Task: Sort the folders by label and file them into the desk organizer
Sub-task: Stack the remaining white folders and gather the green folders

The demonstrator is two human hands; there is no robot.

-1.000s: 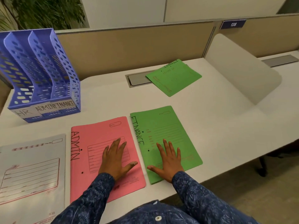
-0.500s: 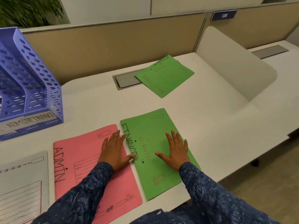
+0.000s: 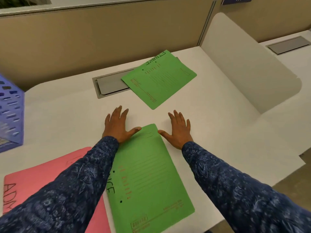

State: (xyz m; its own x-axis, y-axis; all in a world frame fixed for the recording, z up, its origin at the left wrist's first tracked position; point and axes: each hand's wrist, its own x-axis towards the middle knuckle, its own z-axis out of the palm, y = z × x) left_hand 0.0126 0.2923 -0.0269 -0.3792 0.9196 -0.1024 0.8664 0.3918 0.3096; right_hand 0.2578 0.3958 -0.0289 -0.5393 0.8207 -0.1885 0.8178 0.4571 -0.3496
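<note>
The desk [image 3: 218, 132] carries three folders: two green FINANCE, the near green folder [image 3: 148, 179] at 6 o'clock and the far green folder [image 3: 159, 78] at 12, likely my next pickup for pairing; one pink folder [image 3: 42, 179] at 8. One organizer [image 3: 10, 115] stands at 9. My left hand [image 3: 116, 126] and right hand [image 3: 180, 130] lie flat, fingers spread, gripping nothing.

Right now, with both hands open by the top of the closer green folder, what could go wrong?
The left sleeve lies across the pink folder and the near green folder, so a forward reach could drag them askew. The far green folder partly overlaps the grey hatch, so sliding it back might snag it on the hatch rim.
</note>
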